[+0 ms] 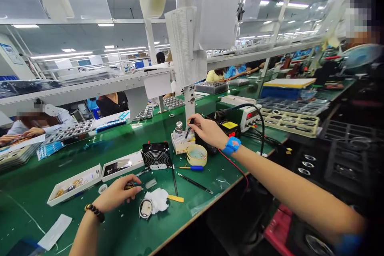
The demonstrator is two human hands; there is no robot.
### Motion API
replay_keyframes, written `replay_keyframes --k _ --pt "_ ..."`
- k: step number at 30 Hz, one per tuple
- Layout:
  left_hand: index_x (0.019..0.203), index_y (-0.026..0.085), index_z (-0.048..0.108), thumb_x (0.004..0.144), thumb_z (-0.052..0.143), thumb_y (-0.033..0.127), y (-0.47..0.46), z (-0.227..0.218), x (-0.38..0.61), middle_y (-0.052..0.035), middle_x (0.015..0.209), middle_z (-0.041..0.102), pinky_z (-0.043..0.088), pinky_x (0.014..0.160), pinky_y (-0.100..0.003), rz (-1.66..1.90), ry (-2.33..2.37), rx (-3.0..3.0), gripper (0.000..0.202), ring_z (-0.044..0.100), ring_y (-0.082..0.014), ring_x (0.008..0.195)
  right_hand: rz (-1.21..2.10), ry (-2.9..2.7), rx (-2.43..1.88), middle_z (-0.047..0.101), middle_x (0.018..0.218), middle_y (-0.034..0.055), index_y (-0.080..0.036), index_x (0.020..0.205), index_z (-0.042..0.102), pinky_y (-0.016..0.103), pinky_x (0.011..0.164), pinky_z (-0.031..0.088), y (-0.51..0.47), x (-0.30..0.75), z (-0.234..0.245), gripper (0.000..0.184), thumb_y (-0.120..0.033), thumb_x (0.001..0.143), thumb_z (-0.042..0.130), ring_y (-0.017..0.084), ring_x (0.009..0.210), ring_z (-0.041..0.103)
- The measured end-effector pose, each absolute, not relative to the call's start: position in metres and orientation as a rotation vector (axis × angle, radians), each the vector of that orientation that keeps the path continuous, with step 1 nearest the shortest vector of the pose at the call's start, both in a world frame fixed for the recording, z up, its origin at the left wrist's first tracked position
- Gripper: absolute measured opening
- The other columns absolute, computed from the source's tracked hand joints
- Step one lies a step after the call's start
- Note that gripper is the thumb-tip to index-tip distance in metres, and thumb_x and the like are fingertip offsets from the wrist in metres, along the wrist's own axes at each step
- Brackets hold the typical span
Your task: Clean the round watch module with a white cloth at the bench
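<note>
Left hand (115, 194): narrowly closed, with a small round dark-and-gold component (129, 186) being pinched between thumb and fingers just above the green workbench (90, 224). A black beaded bracelet (95, 212) is being worn on that wrist.

Right hand (207, 130): narrowly closed, with a slim black tool (188, 130) being held pen-fashion, its tip just over a small white tray (180, 147). A blue wrist strap (231, 145) with a red lead (235, 166) is being worn on that wrist.

Containers: a metal cylinder (179, 127) is being held in the small white tray. 2 shallow white trays are being kept at the left: the 1st tray (69, 194) is holding gold-coloured rings and small parts, and the 2nd tray (123, 172) is holding dark flat pieces. Trays of round metal parts (292, 122) are being stored at the right.

Bench items: 1 black grilled fan (156, 155), 1 tape roll (197, 155), 1 blue-handled screwdriver (192, 168), 1 black pair of tweezers (195, 183), and 1 crumpled white tissue (157, 200) beside an oval part (145, 209) are being kept between the hands. A co-worker's hands (24, 134) are being seen across the bench.
</note>
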State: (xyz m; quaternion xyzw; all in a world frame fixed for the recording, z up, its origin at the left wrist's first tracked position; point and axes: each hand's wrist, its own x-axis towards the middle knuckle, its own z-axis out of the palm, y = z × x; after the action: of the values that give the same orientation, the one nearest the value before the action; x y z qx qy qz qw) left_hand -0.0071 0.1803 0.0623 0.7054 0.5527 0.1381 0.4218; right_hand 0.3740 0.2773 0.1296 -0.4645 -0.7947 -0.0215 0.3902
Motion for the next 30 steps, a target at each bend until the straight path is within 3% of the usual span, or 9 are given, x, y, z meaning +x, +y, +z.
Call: replay_keyframes --k 11,15,19,22,25,27,30 --pt "0.11 0.017 0.058 0.086 0.054 0.06 0.183 0.058 -0.008 -0.0001 0.074 0.059 0.044 0.062 -0.028 0.334 1.39 1.771 0.049 0.057 -0.0182 0.068 -0.268 -2.126 -1.303 0.072 0.097 0.0062 -0.022 0.128 0.052 0.027 0.066 0.044 0.288 0.377 0.109 0.029 -0.03 0.1 0.048 0.021 0.083 0.068" --pt "0.109 0.018 0.059 0.086 0.053 0.06 0.182 0.058 -0.005 -0.0006 0.074 0.06 0.045 0.061 -0.029 0.3 1.411 1.782 0.049 0.058 -0.0189 0.067 -0.319 -2.198 -1.373 0.073 0.091 0.0043 -0.023 0.118 0.06 0.027 0.062 0.044 0.295 0.382 0.091 0.023 -0.031 0.099 0.051 0.02 0.078 0.068" --pt "0.11 0.018 0.059 0.085 0.053 0.06 0.183 0.056 -0.006 -0.0013 0.074 0.061 0.045 0.061 -0.03 0.283 1.428 1.788 0.049 0.058 -0.0198 0.068 -0.399 -2.244 -1.412 0.071 0.107 0.0075 -0.022 0.118 0.064 0.027 0.06 0.046 0.296 0.379 0.069 0.026 -0.03 0.099 0.049 0.022 0.088 0.068" --pt "0.11 0.019 0.059 0.086 0.053 0.059 0.183 0.054 -0.008 -0.0016 0.075 0.062 0.046 0.061 -0.03 0.289 1.432 1.79 0.048 0.059 -0.0202 0.068 -0.448 -2.234 -1.391 0.066 0.122 0.0098 -0.021 0.133 0.055 0.031 0.068 0.051 0.29 0.378 0.064 0.035 -0.03 0.1 0.045 0.026 0.105 0.063" --pt "0.109 0.019 0.06 0.087 0.052 0.059 0.185 0.052 -0.01 -0.0016 0.074 0.062 0.046 0.061 -0.03 0.299 1.439 1.801 0.046 0.06 -0.0202 0.068 -0.472 -2.226 -1.331 0.056 0.136 0.0125 -0.018 0.14 0.048 0.04 0.089 0.052 0.277 0.379 0.069 0.041 -0.031 0.101 0.044 0.029 0.123 0.052" --pt "0.11 0.02 0.059 0.087 0.052 0.058 0.187 0.051 -0.011 -0.002 0.076 0.063 0.047 0.062 -0.03 0.325 1.446 1.805 0.045 0.06 -0.0204 0.069 -0.458 -2.259 -1.271 0.057 0.134 0.0117 -0.017 0.136 0.051 0.041 0.097 0.049 0.265 0.379 0.073 0.038 -0.032 0.102 0.042 0.027 0.123 0.052" --pt "0.115 0.021 0.054 0.087 0.052 0.058 0.189 0.051 -0.011 -0.003 0.083 0.065 0.048 0.06 -0.029 0.418 1.468 1.784 0.046 0.062 -0.0209 0.073 -0.388 -2.359 -1.147 0.066 0.119 0.0056 -0.022 0.116 0.064 0.033 0.094 0.05 0.243 0.373 0.076 0.027 -0.031 0.102 0.043 0.02 0.111 0.058"
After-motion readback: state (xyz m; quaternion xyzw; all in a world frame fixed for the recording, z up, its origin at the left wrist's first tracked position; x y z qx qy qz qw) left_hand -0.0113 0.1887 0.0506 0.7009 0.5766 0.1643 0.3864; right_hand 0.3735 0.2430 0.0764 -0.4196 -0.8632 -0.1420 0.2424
